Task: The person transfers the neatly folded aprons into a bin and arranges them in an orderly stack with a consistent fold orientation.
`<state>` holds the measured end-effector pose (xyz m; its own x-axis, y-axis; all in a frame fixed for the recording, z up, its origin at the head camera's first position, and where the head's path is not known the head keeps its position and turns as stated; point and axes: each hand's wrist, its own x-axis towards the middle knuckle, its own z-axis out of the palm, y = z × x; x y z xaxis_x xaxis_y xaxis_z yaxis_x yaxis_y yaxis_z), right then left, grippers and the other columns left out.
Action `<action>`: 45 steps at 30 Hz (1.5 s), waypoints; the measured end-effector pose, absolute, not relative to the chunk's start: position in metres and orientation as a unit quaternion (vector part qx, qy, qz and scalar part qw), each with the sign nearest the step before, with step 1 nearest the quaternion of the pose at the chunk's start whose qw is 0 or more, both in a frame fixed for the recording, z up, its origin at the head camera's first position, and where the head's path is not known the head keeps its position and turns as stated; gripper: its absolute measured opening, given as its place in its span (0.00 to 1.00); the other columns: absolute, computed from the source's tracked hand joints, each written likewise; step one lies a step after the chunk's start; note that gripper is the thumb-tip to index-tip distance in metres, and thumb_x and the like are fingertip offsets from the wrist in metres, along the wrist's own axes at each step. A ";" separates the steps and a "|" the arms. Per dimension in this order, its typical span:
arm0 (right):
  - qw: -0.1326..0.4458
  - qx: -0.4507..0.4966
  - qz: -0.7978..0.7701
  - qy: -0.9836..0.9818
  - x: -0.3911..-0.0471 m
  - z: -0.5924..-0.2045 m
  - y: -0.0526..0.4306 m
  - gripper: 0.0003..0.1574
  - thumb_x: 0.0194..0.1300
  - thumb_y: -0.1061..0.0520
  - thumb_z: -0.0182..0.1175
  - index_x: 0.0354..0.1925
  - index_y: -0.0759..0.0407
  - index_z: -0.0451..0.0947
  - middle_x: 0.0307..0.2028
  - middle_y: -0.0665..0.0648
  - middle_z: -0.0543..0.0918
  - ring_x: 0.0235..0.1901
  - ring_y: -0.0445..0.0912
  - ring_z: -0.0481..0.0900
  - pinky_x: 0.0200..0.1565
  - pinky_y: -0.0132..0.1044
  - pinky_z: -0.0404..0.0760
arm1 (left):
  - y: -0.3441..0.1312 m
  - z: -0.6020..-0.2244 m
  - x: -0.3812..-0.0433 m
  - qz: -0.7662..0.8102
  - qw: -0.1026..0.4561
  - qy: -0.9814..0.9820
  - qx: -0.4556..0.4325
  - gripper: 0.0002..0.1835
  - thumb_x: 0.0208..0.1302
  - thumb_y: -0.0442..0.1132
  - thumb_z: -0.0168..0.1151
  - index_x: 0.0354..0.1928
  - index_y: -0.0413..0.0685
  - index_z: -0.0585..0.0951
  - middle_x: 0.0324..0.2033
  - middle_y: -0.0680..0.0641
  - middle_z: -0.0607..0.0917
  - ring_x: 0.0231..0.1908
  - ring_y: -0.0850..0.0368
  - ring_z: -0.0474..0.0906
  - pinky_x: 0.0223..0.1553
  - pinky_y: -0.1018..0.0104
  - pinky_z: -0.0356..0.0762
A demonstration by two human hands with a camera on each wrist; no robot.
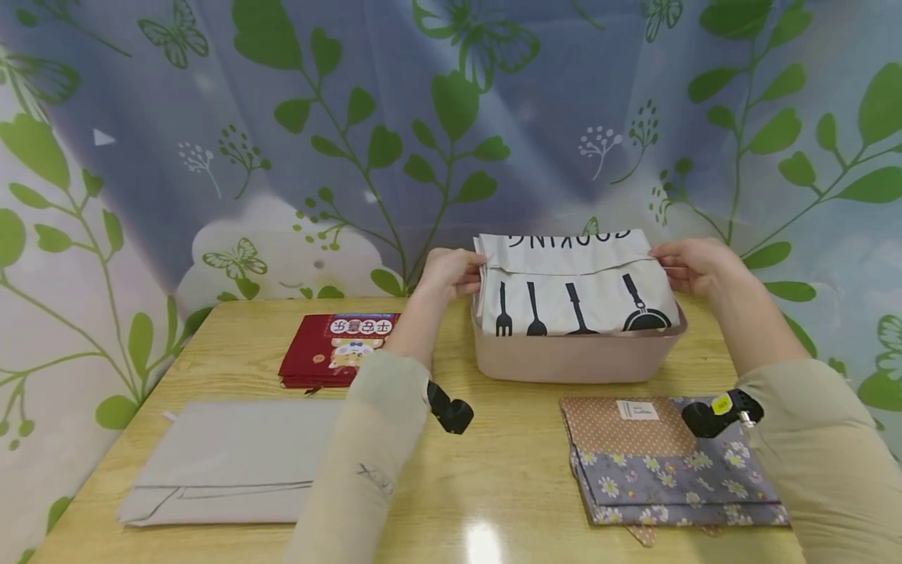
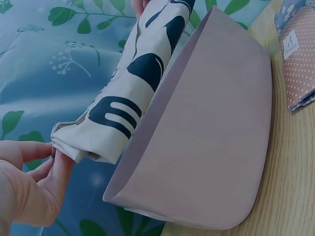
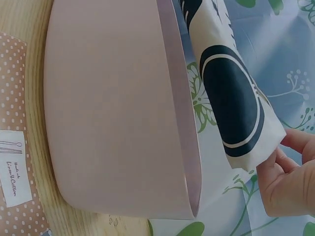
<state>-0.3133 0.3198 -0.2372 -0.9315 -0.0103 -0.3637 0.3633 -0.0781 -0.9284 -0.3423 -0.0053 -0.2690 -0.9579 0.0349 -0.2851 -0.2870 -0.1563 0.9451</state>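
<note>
The left hand (image 1: 449,274) pinches one end of a folded white cloth (image 1: 550,294), and the right hand (image 1: 694,262) pinches the other end. Two hands hold this one cloth. Its long way runs from left to right, from hand to hand. It has four black kitchen tools printed on it: the fork is at the left end and the pan is at the right end. The fork's prongs point down, toward the person. The word COOKING at the far edge is upside down from here.

The cloth is up at the open top of one pink bin (image 1: 578,362). I can't quite tell if its low edge touches the bin. The bin is long from left to right too, and it sits on one wooden table (image 1: 486,454).

Three more folded cloths lie around the bin. A red cloth (image 1: 303,352) with a cartoon is to the left. A gray cloth (image 1: 232,442) lies nearer the person, also on the left. A flowered cloth (image 1: 648,462) with brown dots and one white label (image 1: 637,410) lies in front of the bin, on the right. Behind everything hangs a leafy curtain (image 1: 550,141).
</note>
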 end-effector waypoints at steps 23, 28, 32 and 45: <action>0.079 0.145 -0.698 0.697 -0.324 -0.251 0.323 0.20 0.65 0.66 0.52 0.18 0.52 0.77 0.18 0.48 0.81 0.22 0.37 0.81 0.30 0.27 0.80 | 0.012 -0.276 -0.352 0.741 0.071 0.661 -0.094 0.16 0.58 0.28 0.61 0.49 0.29 0.76 0.22 0.46 0.78 0.22 0.58 0.76 0.27 0.71 0.80; 0.072 0.148 -0.684 0.710 -0.325 -0.256 0.324 0.19 0.65 0.65 0.52 0.20 0.52 0.76 0.18 0.47 0.81 0.22 0.37 0.81 0.30 0.27 0.80 | 0.015 -0.280 -0.354 0.728 0.067 0.676 -0.096 0.16 0.57 0.27 0.61 0.48 0.30 0.76 0.22 0.46 0.78 0.22 0.58 0.75 0.25 0.71 0.79; 0.071 0.149 -0.680 0.714 -0.326 -0.259 0.324 0.17 0.65 0.65 0.52 0.22 0.52 0.76 0.19 0.47 0.80 0.22 0.37 0.80 0.30 0.27 0.80 | 0.016 -0.284 -0.357 0.719 0.068 0.683 -0.107 0.16 0.57 0.27 0.61 0.48 0.32 0.78 0.25 0.44 0.80 0.22 0.57 0.76 0.27 0.69 0.80; 0.066 0.160 -0.660 0.731 -0.327 -0.267 0.322 0.09 0.65 0.64 0.52 0.27 0.56 0.73 0.18 0.47 0.80 0.21 0.37 0.80 0.29 0.28 0.80 | 0.018 -0.287 -0.359 0.683 0.064 0.719 -0.111 0.13 0.57 0.27 0.62 0.45 0.32 0.79 0.28 0.41 0.82 0.22 0.56 0.78 0.30 0.65 0.82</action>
<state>-0.3269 0.3218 -0.2669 -0.9401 0.1470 -0.3075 0.3209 0.0776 -0.9439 -0.3588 0.0185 -0.2867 -0.9674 -0.0720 -0.2429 -0.2463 0.0433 0.9682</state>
